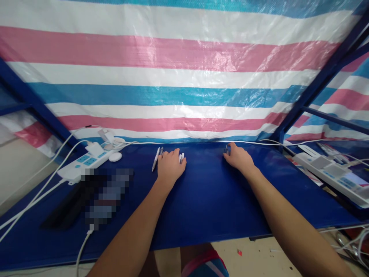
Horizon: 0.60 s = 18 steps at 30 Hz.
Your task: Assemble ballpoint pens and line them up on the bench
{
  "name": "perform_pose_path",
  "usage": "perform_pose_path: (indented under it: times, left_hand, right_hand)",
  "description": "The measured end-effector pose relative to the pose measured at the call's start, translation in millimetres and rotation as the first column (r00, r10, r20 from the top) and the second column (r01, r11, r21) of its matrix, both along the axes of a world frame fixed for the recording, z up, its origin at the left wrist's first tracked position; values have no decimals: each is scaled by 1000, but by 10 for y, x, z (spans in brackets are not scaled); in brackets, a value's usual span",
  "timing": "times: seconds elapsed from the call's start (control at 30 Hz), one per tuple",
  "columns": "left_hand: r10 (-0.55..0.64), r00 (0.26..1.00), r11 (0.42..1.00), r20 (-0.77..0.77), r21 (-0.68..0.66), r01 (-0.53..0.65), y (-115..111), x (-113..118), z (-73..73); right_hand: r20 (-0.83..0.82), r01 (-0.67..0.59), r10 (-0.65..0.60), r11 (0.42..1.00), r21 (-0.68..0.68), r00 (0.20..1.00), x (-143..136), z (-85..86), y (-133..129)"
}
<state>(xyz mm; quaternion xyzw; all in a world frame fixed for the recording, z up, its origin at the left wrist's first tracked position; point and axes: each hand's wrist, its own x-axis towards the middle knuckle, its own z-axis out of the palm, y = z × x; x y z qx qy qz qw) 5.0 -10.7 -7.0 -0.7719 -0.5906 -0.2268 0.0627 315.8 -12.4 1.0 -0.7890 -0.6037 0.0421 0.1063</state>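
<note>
My left hand (pixel 170 165) rests on the blue tabletop, palm down with its fingers curled. White pens (pixel 181 157) show between its thumb and forefinger; the rest of them is hidden under the hand. Just left of that hand lie a white-and-grey pen (pixel 155 159) and a darker pen (pixel 161 151), side by side. Farther right, my right hand (pixel 238 157) is closed at the tabletop, its thumb and fingers around a small dark pen-like thing (pixel 227 149), mostly covered by the fingers.
The blue tabletop (pixel 207 200) meets a striped plastic sheet (pixel 184 54). At left are a white power strip (pixel 86 161) with plugs and cables, a round white disc (pixel 115 157) and a blurred phone-like object (pixel 109 198) on a cable. Another power strip (pixel 331 175) lies at right, near blue frame bars.
</note>
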Motion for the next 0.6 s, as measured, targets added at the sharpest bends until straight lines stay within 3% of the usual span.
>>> perform_pose_path:
  times: [0.13, 0.27, 0.37, 0.47, 0.6]
  left_hand:
    - [19, 1000, 1000, -6, -20, -19, 2, 15, 24]
    - [6, 999, 1000, 52, -15, -5, 12, -40, 76]
    - [4, 993, 1000, 114, -28, -1, 23, -120, 131]
    - [51, 989, 996, 138, -79, -40, 42, -230, 194]
    - [143, 978, 987, 150, -93, -130, 103, -429, 236]
  right_hand:
    - [6, 13, -13, 1000, -29, 1000, 53, -33, 20]
    - [17, 5, -5, 999, 34, 1000, 140, -74, 43]
    - [39, 63, -64, 998, 31, 997, 217, -107, 49]
    - [18, 127, -127, 992, -25, 992, 291, -137, 58]
    - [-11, 88, -89, 995, -55, 996, 359, -159, 102]
